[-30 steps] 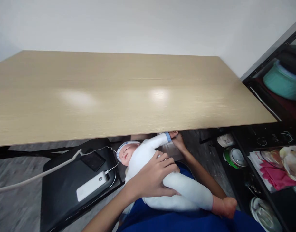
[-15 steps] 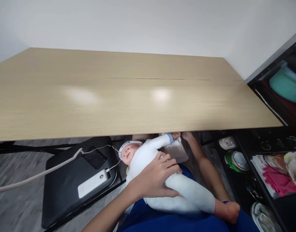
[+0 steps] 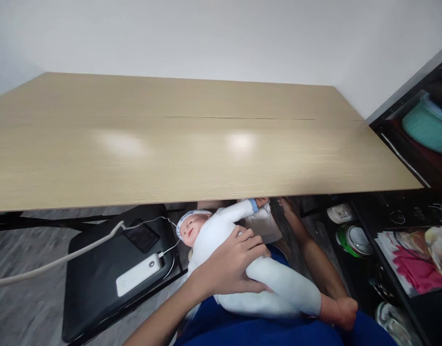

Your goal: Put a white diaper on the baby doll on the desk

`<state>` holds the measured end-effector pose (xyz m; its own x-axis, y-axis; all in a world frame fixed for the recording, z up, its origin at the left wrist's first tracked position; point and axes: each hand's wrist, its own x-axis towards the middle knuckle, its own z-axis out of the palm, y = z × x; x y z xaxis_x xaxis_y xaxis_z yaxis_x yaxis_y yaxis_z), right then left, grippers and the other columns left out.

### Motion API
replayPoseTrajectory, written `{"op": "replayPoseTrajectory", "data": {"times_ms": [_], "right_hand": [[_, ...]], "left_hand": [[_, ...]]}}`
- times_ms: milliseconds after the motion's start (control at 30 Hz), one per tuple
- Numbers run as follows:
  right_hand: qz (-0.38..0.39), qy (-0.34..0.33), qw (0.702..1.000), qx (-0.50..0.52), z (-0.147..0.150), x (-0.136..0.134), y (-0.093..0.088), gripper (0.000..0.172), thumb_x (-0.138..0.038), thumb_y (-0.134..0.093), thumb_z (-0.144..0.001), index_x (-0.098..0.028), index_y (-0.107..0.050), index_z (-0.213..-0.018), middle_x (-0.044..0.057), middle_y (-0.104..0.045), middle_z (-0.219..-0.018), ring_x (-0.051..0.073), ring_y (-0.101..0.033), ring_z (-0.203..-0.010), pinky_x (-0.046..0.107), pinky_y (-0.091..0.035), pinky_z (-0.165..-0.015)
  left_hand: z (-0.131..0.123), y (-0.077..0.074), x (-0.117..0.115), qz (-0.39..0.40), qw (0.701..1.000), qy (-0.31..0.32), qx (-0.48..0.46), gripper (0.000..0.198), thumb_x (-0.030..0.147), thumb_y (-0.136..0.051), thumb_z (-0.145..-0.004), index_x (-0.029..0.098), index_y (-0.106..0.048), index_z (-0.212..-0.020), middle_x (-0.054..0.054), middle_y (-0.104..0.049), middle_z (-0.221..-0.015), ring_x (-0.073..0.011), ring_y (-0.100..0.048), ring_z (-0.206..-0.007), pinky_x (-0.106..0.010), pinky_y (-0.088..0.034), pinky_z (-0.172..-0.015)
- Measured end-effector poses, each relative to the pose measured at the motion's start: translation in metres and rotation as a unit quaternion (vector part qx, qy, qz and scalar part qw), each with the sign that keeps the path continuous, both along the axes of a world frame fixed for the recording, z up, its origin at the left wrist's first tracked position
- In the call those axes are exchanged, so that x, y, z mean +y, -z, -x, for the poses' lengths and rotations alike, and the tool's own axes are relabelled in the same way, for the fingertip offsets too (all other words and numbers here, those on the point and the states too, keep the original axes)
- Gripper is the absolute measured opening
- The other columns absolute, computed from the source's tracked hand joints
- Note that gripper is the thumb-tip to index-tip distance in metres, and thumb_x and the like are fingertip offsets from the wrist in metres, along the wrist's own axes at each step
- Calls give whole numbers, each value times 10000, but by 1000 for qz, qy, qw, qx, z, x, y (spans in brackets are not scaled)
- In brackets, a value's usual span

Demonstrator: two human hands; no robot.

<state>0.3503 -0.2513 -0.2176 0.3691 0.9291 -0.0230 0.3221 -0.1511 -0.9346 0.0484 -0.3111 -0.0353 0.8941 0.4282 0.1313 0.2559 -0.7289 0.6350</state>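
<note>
The doll (image 3: 212, 236) lay across the blue-clad lap (image 3: 264, 333), beneath the left hand (image 3: 238, 263), which was half-curled around its waist, gripping it. The right hand (image 3: 285, 206), partly hidden by the table's (image 3: 192, 163) near edge, was right of the doll; I couldn't tell its openness or hold.

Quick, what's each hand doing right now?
Left hand: holding the baby doll across its middle.
Right hand: partly hidden under the table, so can't tell.

The head view looks forward and down, seemingly from close by, over the tabletop (image 3: 192, 163) and wearer's lap (image 3: 278, 335).
</note>
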Motion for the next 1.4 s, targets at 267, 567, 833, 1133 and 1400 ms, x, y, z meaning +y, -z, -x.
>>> {"op": "replayPoseTrajectory", "data": {"times_ms": [267,567,833,1133,1400], "right_hand": [[-49,-70,993,-86,30,-32,-27,296,-441,-699,-953,-289,-813,-1180,128,-778,-1357,354,-662,-1359,513,-473,-1256],[-38,-215,970,-107,68,8,-6,220,-218,-674,-836,-242,-790,-1022,102,-832,-1246,316,-711,-1255,465,-495,-1208],[-45,-240,962,-119,59,8,-21,196,-209,-684,-889,-232,-802,-1044,113,-828,-1257,339,-713,-1260,538,-486,-1213],[-136,-91,956,-244,40,-87,-82,159,-352,-688,-1061,-266,-727,-1189,122,-728,-1375,324,-694,-1326,545,-557,-1167],[-100,-378,864,-316,103,-33,-124,460,-243,-595,-1106,-231,-596,-1566,122,-645,-1611,303,-587,-1487,521,-453,-1291]], "left_hand": [[-1,-3,2,-13,1000,14,5,538,710,-802,-938,239,-704,-1180,-36,-722,-1050,-262,-594,-1000,-430,-408,-938],[-4,-5,4,-13,1000,26,-1,503,689,-745,-977,233,-730,-1188,-47,-734,-1050,-290,-620,-988,-465,-418,-929],[-6,7,2,-23,1000,19,5,428,650,-695,-1034,251,-726,-1185,-45,-725,-1053,-268,-616,-994,-439,-399,-925],[2,6,-11,-22,1000,-20,3,541,660,-811,-968,256,-705,-1313,-52,-714,-1139,-276,-619,-1069,-433,-401,-989],[6,1,-15,-4,999,-26,-31,550,660,-762,-1007,257,-677,-1372,-95,-723,-1252,-306,-664,-1156,-475,-474,-1070]]}}
